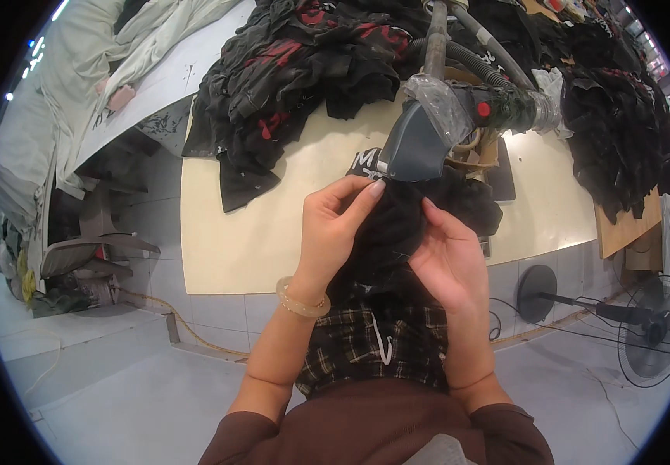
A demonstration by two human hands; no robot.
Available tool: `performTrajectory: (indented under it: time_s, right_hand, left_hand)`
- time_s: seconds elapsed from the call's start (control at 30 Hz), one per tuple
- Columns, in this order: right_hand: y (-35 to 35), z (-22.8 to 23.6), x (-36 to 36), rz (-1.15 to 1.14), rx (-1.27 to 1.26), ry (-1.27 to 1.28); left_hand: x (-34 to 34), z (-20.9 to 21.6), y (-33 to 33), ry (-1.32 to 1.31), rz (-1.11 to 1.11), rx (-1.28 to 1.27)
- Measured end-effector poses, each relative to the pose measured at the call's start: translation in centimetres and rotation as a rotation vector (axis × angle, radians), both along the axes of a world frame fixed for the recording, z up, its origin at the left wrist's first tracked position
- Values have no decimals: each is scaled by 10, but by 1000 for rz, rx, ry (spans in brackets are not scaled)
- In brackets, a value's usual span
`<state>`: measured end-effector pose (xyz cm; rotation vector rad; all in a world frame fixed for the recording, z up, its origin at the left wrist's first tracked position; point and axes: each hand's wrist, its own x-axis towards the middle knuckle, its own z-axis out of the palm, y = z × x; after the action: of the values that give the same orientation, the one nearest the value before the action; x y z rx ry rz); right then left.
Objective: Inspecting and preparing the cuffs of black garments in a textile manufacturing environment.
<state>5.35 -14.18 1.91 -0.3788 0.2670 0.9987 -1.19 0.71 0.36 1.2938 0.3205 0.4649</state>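
A black garment (385, 229) with white lettering hangs over the table's near edge toward my lap. My left hand (331, 221), with a pale bangle (302, 301) on the wrist, pinches the cloth between thumb and forefinger. That pinch sits right by the metal tip of a dark grey machine head (419, 147). On the other side, my right hand (453, 260) grips the garment with its thumb on top; the fingers are partly under the cloth. A few loose threads show between the hands.
Heaps of black garments (304, 58) with red print lie on the cream table (226, 248), and another black pile (614, 124) is at right. A metal pole (434, 46) and hoses rise behind the machine. A fan (653, 333) stands at lower right; white cloth (48, 101) drapes at left.
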Motion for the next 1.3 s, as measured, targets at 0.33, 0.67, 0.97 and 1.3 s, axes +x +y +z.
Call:
performTrajectory:
  time_s: [0.33,0.67,0.97,1.3]
  right_hand:
    - [-1,-1,1,24,39,-5]
    - [-7,4,-2,36,-274,-461]
    - [-2,-17,-2,-551,-879,-1807]
    - [-3,-24,2,-766,-734,-1956]
  left_hand:
    - [1,4,1,3,-3,9]
    - [-13,11,9,53,-182,66]
    - [-17,-1,3,-137,238,868]
    - [-18,-20,9,-122,432,1010]
